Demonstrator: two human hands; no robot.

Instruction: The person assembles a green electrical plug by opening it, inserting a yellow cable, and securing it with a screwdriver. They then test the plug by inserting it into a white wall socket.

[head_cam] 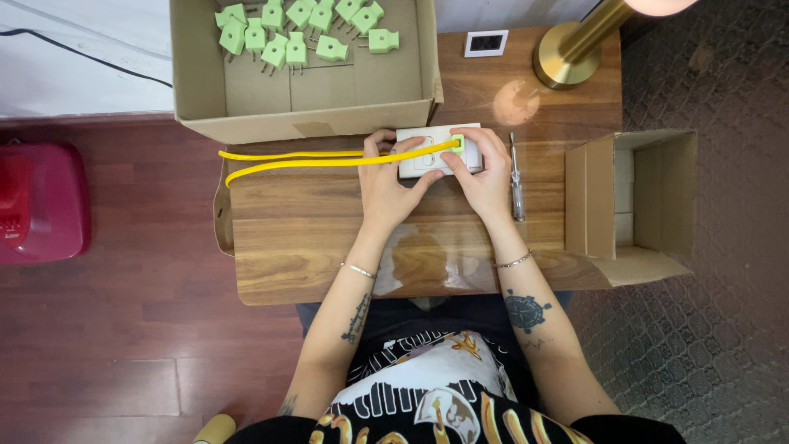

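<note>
Yellow cable (329, 159) running from frame left to a green plug (457, 143) on the white socket (436, 152), centre of the table (329, 247). Left hand (388, 182) and right hand (485, 177) close together, both gripping the socket. Screwdriver (515, 181) just right.

The person's arms were bare, with no sleeves reaching the forearms. A thin silver bangle circled the left wrist (359, 270) and a fine chain bracelet the right wrist (514, 261). Dark tattoos marked both forearms, the right one round. A black printed shirt (427, 386) showed white and gold shapes.
</note>
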